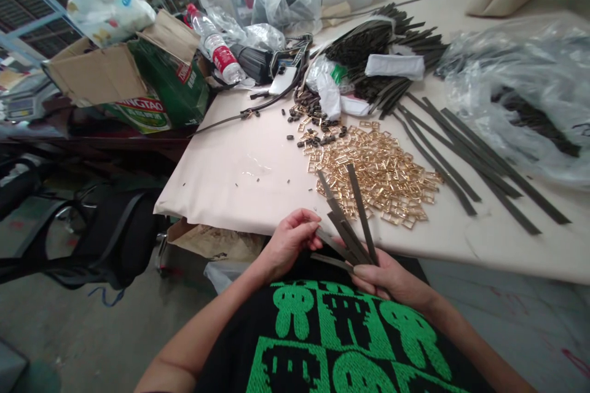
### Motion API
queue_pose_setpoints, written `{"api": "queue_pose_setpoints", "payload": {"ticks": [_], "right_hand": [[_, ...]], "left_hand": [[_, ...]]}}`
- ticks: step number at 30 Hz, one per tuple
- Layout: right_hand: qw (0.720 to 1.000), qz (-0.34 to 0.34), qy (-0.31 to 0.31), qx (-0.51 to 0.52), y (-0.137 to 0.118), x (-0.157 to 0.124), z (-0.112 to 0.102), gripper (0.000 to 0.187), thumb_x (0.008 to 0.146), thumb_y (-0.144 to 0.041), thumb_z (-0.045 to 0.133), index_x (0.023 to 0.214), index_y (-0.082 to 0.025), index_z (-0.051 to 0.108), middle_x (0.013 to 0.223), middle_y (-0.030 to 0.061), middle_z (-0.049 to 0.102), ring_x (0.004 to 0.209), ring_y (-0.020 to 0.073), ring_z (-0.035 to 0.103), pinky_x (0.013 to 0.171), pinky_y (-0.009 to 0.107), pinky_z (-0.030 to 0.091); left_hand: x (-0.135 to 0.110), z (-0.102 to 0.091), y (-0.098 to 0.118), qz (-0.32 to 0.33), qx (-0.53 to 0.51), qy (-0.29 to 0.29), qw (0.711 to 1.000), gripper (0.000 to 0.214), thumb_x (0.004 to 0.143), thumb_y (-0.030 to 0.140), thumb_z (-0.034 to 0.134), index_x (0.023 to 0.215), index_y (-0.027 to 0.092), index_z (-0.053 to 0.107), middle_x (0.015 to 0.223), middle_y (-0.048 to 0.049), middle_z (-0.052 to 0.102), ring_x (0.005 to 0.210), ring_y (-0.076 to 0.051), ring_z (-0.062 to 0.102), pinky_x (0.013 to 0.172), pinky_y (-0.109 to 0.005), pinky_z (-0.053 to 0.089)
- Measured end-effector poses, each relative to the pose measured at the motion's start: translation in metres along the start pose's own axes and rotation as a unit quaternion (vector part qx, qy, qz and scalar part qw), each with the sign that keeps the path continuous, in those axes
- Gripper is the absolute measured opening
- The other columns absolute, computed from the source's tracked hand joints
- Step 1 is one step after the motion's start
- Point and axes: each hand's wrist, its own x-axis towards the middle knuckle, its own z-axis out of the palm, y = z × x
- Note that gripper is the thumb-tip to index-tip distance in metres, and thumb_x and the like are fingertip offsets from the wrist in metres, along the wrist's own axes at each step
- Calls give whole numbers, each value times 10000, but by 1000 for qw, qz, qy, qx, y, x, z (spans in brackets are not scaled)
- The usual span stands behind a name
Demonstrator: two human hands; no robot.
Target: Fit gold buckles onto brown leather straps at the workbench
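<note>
Several dark grey-brown flat strips point(349, 234) fan out from my right hand point(380, 271), which is closed around their lower ends. My left hand point(291, 238) pinches the end of one of these strips between thumb and fingertips. Both hands are just in front of the table's near edge, close to my body. Just beyond the strips lies a heap of gold rectangular metal buckles point(375, 172). Small dark ring-like pieces point(318, 113) are gathered at the heap's far left side.
More loose strips point(479, 159) lie right of the buckles, with a big strip bundle point(369, 43) behind them. A clear plastic bag point(530, 98) sits at the right. Leftward are a plastic bottle point(216, 46), a green cardboard box point(170, 89) and a black chair point(106, 227).
</note>
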Motion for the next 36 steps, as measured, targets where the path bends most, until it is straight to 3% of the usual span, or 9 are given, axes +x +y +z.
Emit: {"api": "queue_pose_setpoints", "payload": {"ticks": [3,6,10,13,17,22,26,31,36], "right_hand": [[1000,14,8,-13,-1,2,2,765,815,-446,706,1429,-105,402,545,-81,486,404,44,269,367,173,155],[1000,19,8,-17,-3,2,3,792,810,-460,708,1427,-84,384,536,-87,480,408,44,265,371,176,154],[999,19,6,-25,-5,2,3,786,806,-444,702,1416,-68,380,546,-85,485,416,42,269,380,179,156],[999,14,6,-41,-7,3,4,750,802,-431,690,1392,-68,401,551,-81,491,423,44,291,386,178,173],[996,18,8,-81,-11,4,8,598,782,-403,687,1260,-86,519,550,-74,497,418,42,304,382,176,200],[995,29,18,-89,-13,8,13,553,775,-327,679,1264,-145,496,565,-80,505,440,52,345,401,164,258],[993,48,43,-102,-12,10,13,455,721,-290,676,1132,-140,550,569,-70,524,436,55,356,397,172,257],[988,68,60,-124,-12,8,12,319,651,-208,628,961,-145,590,544,-80,493,437,50,311,400,177,228],[991,63,42,-110,-11,7,12,249,672,-244,641,899,-149,604,541,-79,469,447,52,293,410,187,206]], "left_hand": [[-5,-2,4,51,89,1,995,66,784,136,631,814,143,690,658,-8,666,613,-86,590,617,-189,441],[-9,0,7,82,51,13,995,70,774,171,673,805,128,718,847,-50,714,725,-103,619,697,-210,472],[-8,2,7,38,-90,5,995,258,790,369,735,932,160,686,696,1,666,624,-104,626,598,-200,472],[-4,2,4,-20,-122,-28,992,438,788,555,692,964,155,662,601,19,619,502,-92,579,495,-188,431],[-2,5,0,-62,-13,-64,996,386,787,473,722,996,156,653,558,38,596,405,-64,500,431,-178,368],[-4,17,-3,-20,93,-84,992,370,675,368,833,923,139,681,683,3,653,509,-71,537,498,-199,403],[-4,20,-3,20,112,-59,992,309,702,388,808,796,123,679,713,-23,658,618,-102,575,619,-238,448],[-5,14,2,69,117,46,990,236,758,355,758,856,156,675,663,11,611,598,-100,548,578,-218,416],[-4,10,2,61,45,55,996,175,762,262,743,848,155,634,659,38,567,550,-59,498,549,-176,391]]}}
